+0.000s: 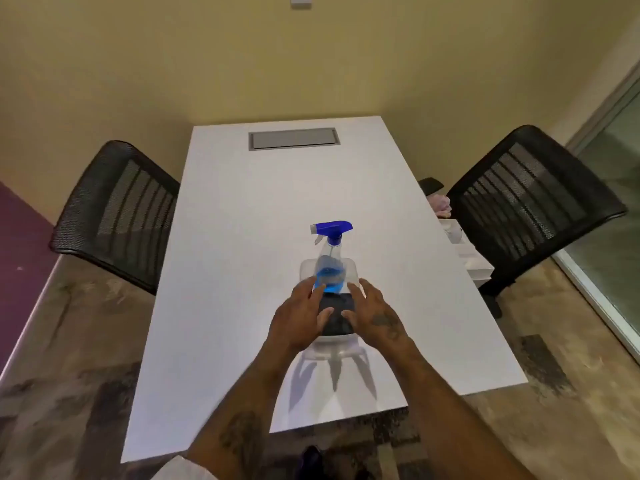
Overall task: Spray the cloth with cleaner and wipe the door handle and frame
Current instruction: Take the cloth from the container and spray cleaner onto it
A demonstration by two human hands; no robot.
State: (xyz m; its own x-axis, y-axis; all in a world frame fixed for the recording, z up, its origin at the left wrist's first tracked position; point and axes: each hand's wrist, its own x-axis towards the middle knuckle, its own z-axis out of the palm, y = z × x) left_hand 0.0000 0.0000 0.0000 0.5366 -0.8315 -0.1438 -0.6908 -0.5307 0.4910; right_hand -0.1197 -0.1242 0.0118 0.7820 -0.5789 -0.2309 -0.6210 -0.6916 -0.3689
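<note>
Both hands over a dark cloth on the white table [242,209].
Left hand [302,315] and right hand [375,315], fingers spread, gripping nothing, flank the cloth [337,311]; spray bottle [329,258] stands upright at twelve o'clock, touching it.

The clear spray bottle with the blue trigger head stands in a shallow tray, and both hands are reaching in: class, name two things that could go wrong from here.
1. The tall clear spray bottle could tip if a finger of the left hand or right hand knocks it, since neither has a grip yet.
2. Lifting the dark folded cloth beside the bottle in the translucent plastic tray might drag the bottle over, spilling blue cleaner on the white table.
</note>
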